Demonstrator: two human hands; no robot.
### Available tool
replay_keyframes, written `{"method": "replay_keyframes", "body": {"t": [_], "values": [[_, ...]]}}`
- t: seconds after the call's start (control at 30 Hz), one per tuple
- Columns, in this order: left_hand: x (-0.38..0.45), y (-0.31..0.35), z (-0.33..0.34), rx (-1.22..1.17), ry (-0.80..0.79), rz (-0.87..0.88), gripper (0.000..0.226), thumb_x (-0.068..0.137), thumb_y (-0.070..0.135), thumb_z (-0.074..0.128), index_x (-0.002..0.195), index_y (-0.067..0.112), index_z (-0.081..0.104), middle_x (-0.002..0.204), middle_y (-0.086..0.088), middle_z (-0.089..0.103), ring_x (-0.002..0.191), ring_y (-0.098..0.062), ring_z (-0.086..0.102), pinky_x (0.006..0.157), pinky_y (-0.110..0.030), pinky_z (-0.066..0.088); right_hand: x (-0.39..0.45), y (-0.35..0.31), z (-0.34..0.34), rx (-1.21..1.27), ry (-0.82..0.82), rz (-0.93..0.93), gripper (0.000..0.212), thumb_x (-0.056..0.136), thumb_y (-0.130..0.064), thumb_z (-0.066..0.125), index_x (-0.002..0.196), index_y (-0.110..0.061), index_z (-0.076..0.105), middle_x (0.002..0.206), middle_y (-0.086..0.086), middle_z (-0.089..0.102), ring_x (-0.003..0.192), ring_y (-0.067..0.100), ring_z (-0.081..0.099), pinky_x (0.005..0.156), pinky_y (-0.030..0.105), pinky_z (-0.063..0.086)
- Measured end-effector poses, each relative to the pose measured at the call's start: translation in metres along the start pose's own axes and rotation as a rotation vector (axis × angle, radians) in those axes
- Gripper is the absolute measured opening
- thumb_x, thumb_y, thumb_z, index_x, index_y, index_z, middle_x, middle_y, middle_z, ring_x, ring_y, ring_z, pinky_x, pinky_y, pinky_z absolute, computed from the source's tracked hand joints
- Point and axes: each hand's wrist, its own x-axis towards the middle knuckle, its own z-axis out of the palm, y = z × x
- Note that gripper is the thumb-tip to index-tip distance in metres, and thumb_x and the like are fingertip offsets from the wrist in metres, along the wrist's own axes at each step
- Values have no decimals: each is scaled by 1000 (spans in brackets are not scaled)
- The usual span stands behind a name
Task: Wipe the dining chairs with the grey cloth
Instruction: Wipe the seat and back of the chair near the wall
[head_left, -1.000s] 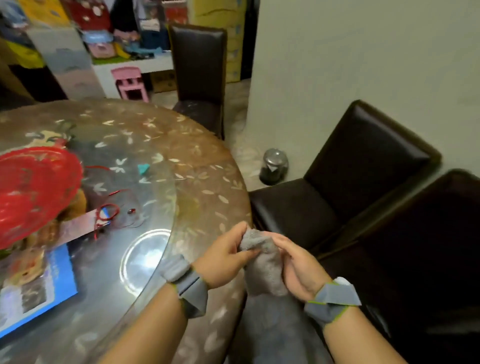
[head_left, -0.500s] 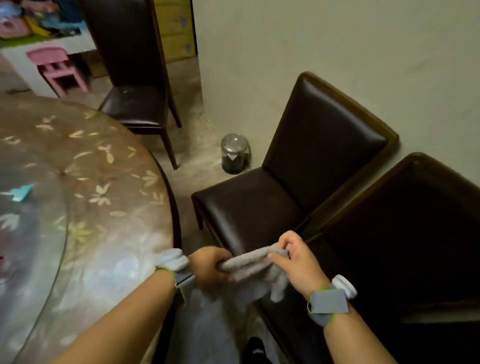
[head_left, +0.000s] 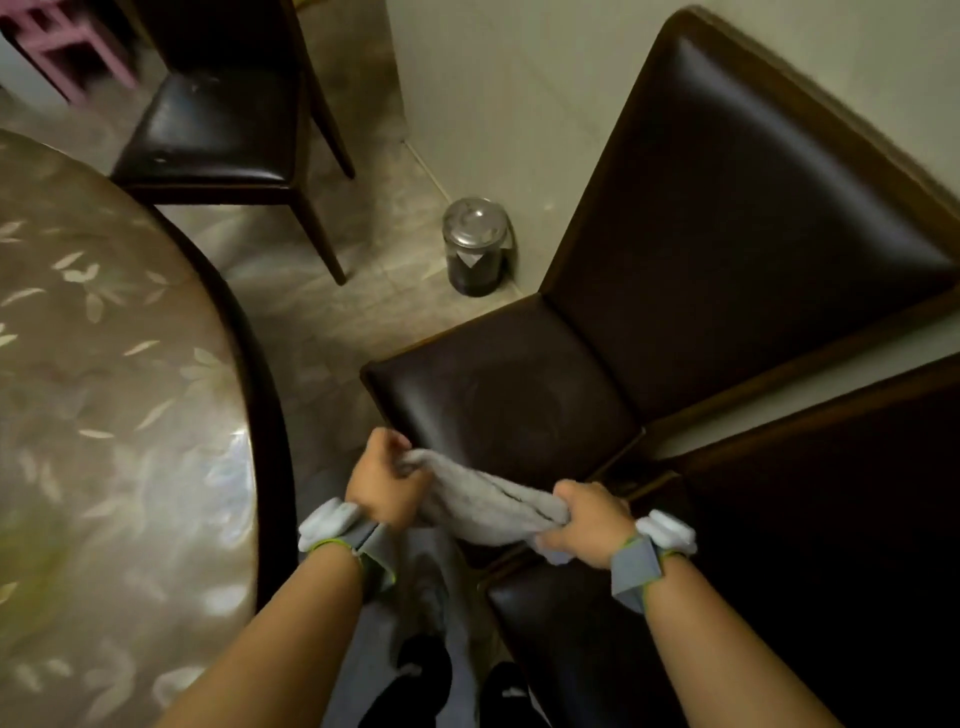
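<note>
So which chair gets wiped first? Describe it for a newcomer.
Start at the pale wall on the right, where two dark chairs stand side by side. It is the farther chair, beside the small metal bin, its seat just beyond the grey cloth.

- We see the grey cloth (head_left: 488, 501) bunched into a thick, soft roll, stretched roughly level in front of the nearest seat edge.
- The middle dining chair (head_left: 675, 291), dark brown and glossy, stands with its tall back to the wall.
- A second chair (head_left: 779, 571) sits just beside it, lower right.
- A third chair (head_left: 208, 124) stands at the table's far side.
</note>
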Motion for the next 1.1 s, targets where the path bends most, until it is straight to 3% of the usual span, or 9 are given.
{"method": "replay_keyframes", "body": {"t": [0.13,0.3,0.4,0.47,0.57,0.63,0.77,0.9,1.1], "values": [[44,-1,15,-56,125,24,26,86,8,57,103,20,42,99,-3,59,85,-20,58,71,-26,39,28,-4,-1,552,-18,-30,27,78,-18,75,78,-17,49,75,2,53,71,13,52,65,31,41],[121,-2,47,2,148,152,32,90,9,51,119,21,46,115,-11,55,103,-29,56,82,-32,44,102,1,-24,594,339,61,13,87,-6,59,82,-15,52,74,5,54,65,18,51,54,22,41],[161,-3,74,184,299,163,43,85,12,52,125,28,50,129,-10,43,115,-31,45,92,-40,43,154,5,-32,372,719,222,30,85,-15,61,115,-14,56,117,11,57,107,32,54,83,34,47],[168,-10,93,247,231,213,41,83,10,52,121,25,54,130,-8,41,117,-29,41,95,-40,42,171,0,-24,270,845,169,37,82,-14,64,118,-13,58,130,11,49,119,34,45,94,41,39],[171,-39,138,371,-98,371,32,83,10,48,112,14,62,126,-12,46,114,-34,47,95,-35,42,200,-14,15,364,609,-7,30,83,-4,58,113,-9,62,130,16,48,121,37,45,100,35,35],[177,-62,168,476,-168,397,40,82,16,50,120,10,59,138,-18,41,122,-41,43,102,-42,40,219,-15,46,241,476,-8,41,90,-16,54,131,-19,53,151,15,29,135,39,31,111,39,28],[193,-74,189,639,-134,352,62,92,38,45,149,36,21,160,-9,3,147,-34,2,117,-56,5,249,-6,68,-70,287,89,64,97,-50,32,149,-46,-4,159,2,-25,144,30,-27,115,59,-10],[222,-74,191,836,-182,385,61,97,52,22,144,49,-16,156,3,-29,142,-28,-29,111,-64,-13,274,-1,67,-189,357,79,66,94,-61,23,143,-51,-21,153,1,-38,137,30,-40,107,65,-19],[249,-77,189,928,-110,492,63,93,58,17,144,48,-19,157,-3,-27,142,-34,-27,106,-72,-9,299,10,53,-367,466,-9,67,89,-69,17,143,-52,-20,156,3,-32,139,36,-36,106,70,-15]]}}
